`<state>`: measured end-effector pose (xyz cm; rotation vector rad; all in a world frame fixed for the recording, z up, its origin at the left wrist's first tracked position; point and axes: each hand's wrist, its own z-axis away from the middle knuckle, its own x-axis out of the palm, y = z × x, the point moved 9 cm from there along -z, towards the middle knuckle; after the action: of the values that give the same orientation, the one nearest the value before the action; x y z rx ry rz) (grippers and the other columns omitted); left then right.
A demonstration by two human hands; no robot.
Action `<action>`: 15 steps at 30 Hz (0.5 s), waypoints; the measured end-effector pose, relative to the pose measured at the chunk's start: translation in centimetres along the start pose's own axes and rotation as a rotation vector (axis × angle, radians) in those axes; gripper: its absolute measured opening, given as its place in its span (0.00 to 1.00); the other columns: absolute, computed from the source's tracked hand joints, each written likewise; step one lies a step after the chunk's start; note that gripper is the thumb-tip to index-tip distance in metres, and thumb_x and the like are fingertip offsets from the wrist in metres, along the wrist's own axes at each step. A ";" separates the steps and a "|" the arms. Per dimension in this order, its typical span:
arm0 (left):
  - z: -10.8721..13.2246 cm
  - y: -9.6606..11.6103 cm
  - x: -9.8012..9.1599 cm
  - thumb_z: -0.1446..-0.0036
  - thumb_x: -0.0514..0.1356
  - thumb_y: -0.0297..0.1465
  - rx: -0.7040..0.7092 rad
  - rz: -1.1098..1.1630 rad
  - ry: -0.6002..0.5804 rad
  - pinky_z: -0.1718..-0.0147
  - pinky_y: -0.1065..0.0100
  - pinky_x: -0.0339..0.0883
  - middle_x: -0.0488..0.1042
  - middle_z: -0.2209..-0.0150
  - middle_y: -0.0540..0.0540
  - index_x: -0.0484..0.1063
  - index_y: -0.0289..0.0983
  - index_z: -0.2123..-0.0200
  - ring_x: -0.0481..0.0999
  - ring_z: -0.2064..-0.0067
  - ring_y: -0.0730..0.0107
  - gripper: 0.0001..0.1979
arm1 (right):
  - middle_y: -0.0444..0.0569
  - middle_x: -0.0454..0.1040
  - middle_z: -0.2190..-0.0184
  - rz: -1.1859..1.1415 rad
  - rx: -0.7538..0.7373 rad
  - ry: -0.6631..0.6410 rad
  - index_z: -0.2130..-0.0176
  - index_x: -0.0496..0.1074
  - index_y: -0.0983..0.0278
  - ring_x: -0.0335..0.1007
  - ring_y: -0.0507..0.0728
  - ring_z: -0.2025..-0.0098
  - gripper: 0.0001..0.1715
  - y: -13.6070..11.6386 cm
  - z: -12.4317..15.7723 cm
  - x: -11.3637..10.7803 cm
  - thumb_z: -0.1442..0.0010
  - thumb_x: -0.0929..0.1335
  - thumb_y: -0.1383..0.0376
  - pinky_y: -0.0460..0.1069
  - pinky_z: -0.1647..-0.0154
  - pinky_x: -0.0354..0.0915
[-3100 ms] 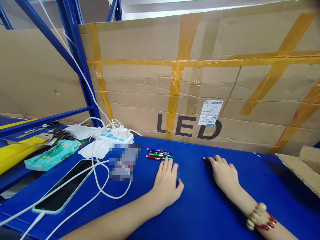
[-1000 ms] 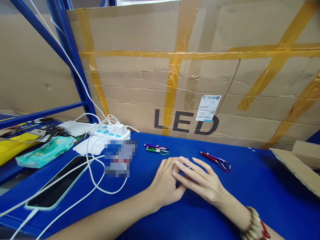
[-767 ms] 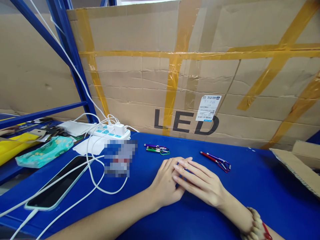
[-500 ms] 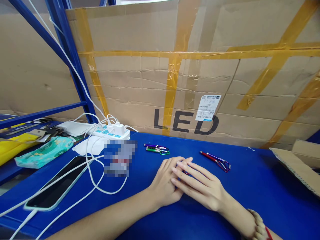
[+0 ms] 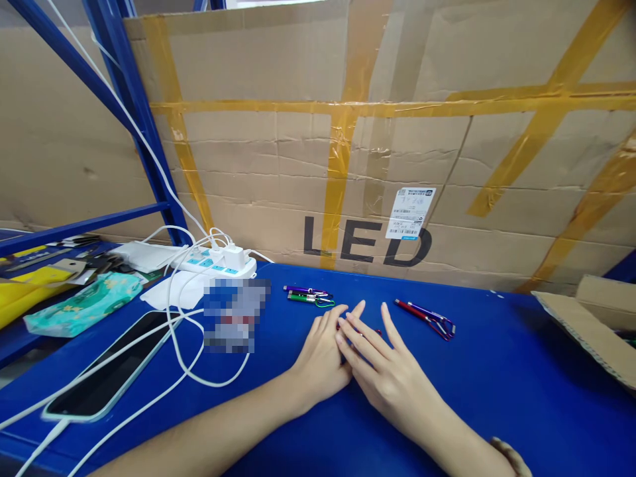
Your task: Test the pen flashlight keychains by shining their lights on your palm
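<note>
My left hand (image 5: 320, 364) and my right hand (image 5: 390, 374) meet low over the blue table, fingertips touching. Small parts of a red penlight (image 5: 378, 332) show between the fingers; most of it is hidden. The left fingers curl around it. Right fingertips press in from the other side, with the little finger raised and the thumb out of sight. Beyond my left hand lie a purple penlight (image 5: 304, 290) and a green penlight (image 5: 302, 297) with a green clip. To the right, another red penlight (image 5: 415, 310) and a blue-purple penlight (image 5: 422, 309) lie together, clips touching.
On the left are a phone (image 5: 112, 364) on a white cable, a power strip (image 5: 218, 264) with loose cords, and a teal packet (image 5: 84, 303). A large cardboard box (image 5: 278, 179) stands behind the table (image 5: 497, 391). An open carton (image 5: 581, 331) is at right.
My right hand has turned and shifted slightly left, its little finger now lifted and apart. More red shows between the fingers. The view has moved a little.
</note>
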<state>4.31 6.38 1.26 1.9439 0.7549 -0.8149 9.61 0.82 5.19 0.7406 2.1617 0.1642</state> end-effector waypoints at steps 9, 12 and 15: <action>-0.1 0.3 0.4 0.43 0.49 0.32 0.027 -0.075 -0.041 0.48 0.53 0.55 0.55 0.42 0.41 0.41 0.46 0.38 0.56 0.42 0.58 0.30 | 0.59 0.72 0.54 0.085 0.080 -0.053 0.57 0.73 0.71 0.62 0.64 0.48 0.19 -0.5 0.5 0.7 0.39 0.56 0.69 0.72 0.41 0.31; -0.1 0.2 0.4 0.43 0.49 0.33 0.019 -0.081 -0.041 0.48 0.52 0.55 0.55 0.42 0.41 0.40 0.46 0.38 0.57 0.42 0.58 0.31 | 0.59 0.73 0.55 0.105 0.083 -0.061 0.58 0.73 0.71 0.63 0.63 0.49 0.20 -0.6 0.3 0.7 0.38 0.56 0.69 0.72 0.41 0.29; -0.1 0.0 0.7 0.44 0.50 0.32 0.010 -0.102 -0.068 0.49 0.52 0.55 0.56 0.43 0.39 0.41 0.44 0.38 0.57 0.43 0.56 0.31 | 0.59 0.73 0.55 0.147 0.142 -0.065 0.59 0.74 0.71 0.64 0.63 0.49 0.22 -0.7 0.3 0.7 0.38 0.55 0.70 0.72 0.42 0.25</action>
<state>4.77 6.61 0.77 1.8892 0.8159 -0.9437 9.19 0.57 4.23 0.9743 2.0729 0.0626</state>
